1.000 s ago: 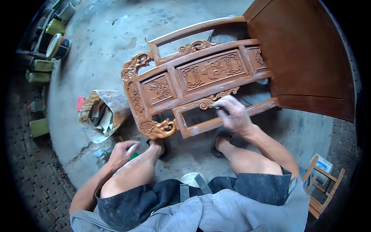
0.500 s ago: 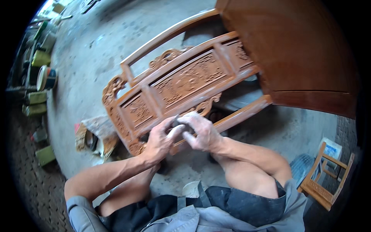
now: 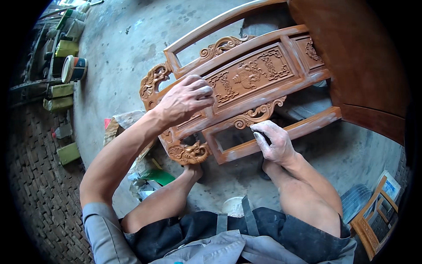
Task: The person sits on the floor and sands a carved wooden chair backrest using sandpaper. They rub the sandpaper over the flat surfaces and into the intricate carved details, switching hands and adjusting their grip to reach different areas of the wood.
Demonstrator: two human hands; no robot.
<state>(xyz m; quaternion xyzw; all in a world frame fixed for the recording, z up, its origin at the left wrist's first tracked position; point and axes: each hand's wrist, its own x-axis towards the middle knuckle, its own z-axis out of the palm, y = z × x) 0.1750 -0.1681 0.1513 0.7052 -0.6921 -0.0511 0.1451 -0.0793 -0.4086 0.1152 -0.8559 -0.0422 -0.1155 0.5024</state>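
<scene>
Grey concrete floor (image 3: 118, 39) runs across the middle, stained with dark spots, and brick paving (image 3: 35, 176) takes over at the near left. Centre of the scene, just beyond the knees, the carved wooden furniture frame (image 3: 248, 81) lies at a slant, whitish smears along its rails, its right end beside a big brown wooden panel (image 3: 356, 57).

To the containers: far left, a white bucket (image 3: 75, 69) with a dark blue band, contents hidden. Yellow-green tins (image 3: 67, 48) on that side, four that I can count. A worn sack (image 3: 127, 119) sits left of the frame, partly behind the forearm, its contents out of sight. A white tub (image 3: 233, 207) shows between the thighs.

Counting the frame: three inset carved panels, two scroll carvings (image 3: 259, 113), two carved corners at the left end. One wooden chair (image 3: 373, 220), near right.

And the hands! The left hand (image 3: 187, 100) is over the frame's left part, fingers curled in and together; whether they hold anything, I can't tell. The right hand (image 3: 276, 143), by the near scroll, pinches a small dark piece (image 3: 255, 135) between thumb and fingers.
</scene>
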